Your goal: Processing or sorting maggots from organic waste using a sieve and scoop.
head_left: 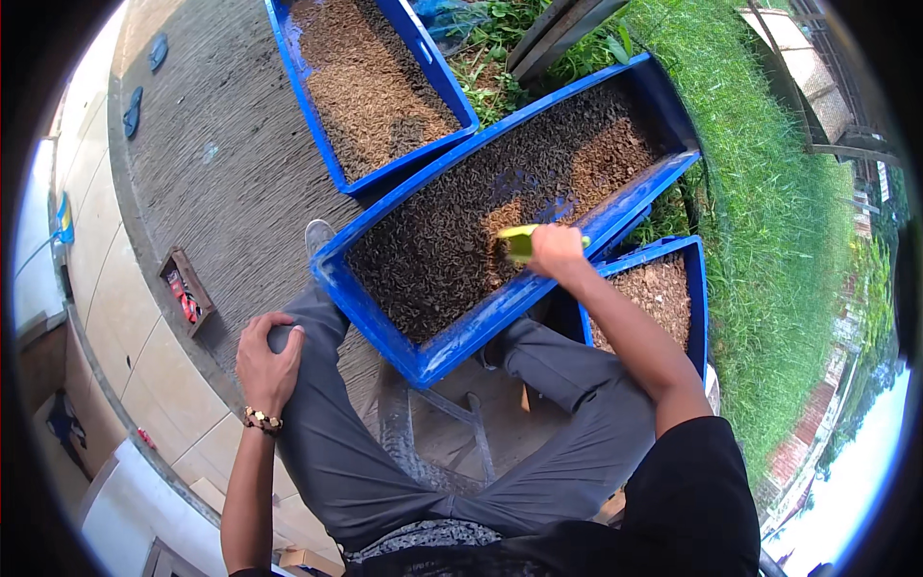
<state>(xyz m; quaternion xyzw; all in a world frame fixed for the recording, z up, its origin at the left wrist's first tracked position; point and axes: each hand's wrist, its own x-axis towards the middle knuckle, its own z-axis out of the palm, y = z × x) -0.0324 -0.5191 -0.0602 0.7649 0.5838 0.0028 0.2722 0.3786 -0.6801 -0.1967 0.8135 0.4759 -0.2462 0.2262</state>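
My right hand (560,252) grips a lime-green plastic scoop (517,241), its blade down at a light-brown patch in the large blue tub (433,367). The tub holds a dark, grainy mass of what look like larvae (404,269), with browner crumbly material (606,159) toward its far right end. My left hand (269,356) rests on my bent left knee, fingers apart and empty, left of the tub's near corner. Part of the blade is hidden in or behind the material.
A second blue tub (375,115) with tan grains sits behind; a third (644,308) with pale flakes is to the right. A wooden box (187,293) and blue slippers (133,111) lie on the paving. Grass (779,288) borders the right side; dark posts (548,38) stand behind.
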